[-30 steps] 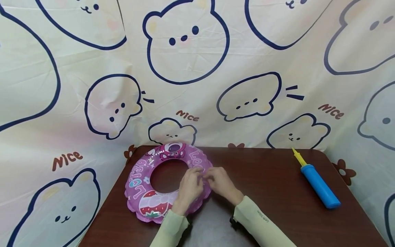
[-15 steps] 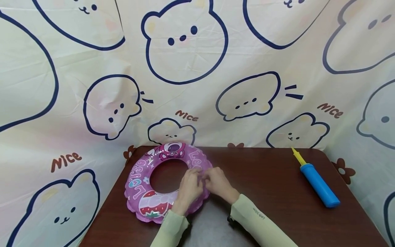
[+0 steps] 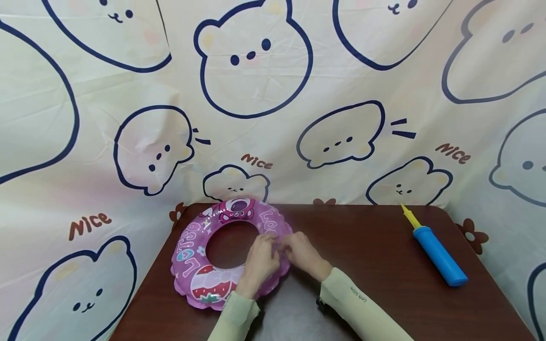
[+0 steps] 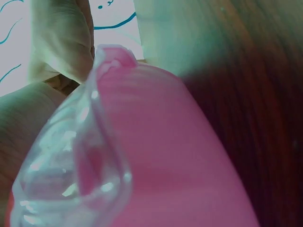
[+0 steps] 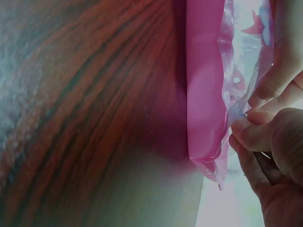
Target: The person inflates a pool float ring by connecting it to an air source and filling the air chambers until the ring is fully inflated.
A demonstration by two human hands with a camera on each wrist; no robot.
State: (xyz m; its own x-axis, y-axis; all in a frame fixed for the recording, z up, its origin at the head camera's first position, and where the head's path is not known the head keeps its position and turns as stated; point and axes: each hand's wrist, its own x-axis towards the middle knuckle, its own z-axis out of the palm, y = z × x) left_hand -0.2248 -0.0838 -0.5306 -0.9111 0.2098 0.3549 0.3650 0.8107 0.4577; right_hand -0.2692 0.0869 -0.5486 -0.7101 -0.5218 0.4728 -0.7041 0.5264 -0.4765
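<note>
A pink-purple inflatable swim ring [image 3: 187, 267] with cartoon and strawberry prints lies on the table's left side, plump and round. My left hand [image 3: 260, 258] rests over its right side, fingertips bent at the surface. From the right, my right hand [image 3: 304, 253] meets them there. In the right wrist view, the left fingers [image 5: 277, 78] and right thumb and fingers [image 5: 255, 137] pinch a small clear piece, apparently the valve [image 5: 240, 113], on the ring's transparent side. The left wrist view shows mostly the ring's pink wall [image 4: 161, 151] and part of a hand.
A blue hand pump [image 3: 441, 258] with a yellow nozzle lies at the right of the dark brown table [image 3: 362, 237]. Behind and beside the table hangs a pale cloth [image 3: 273, 132] printed with bear outlines.
The right hand has shifted very slightly at the ring's right side; both hands stay at the same spot. The whole head view has drifted a little. Ring and pump lie unmoved.
</note>
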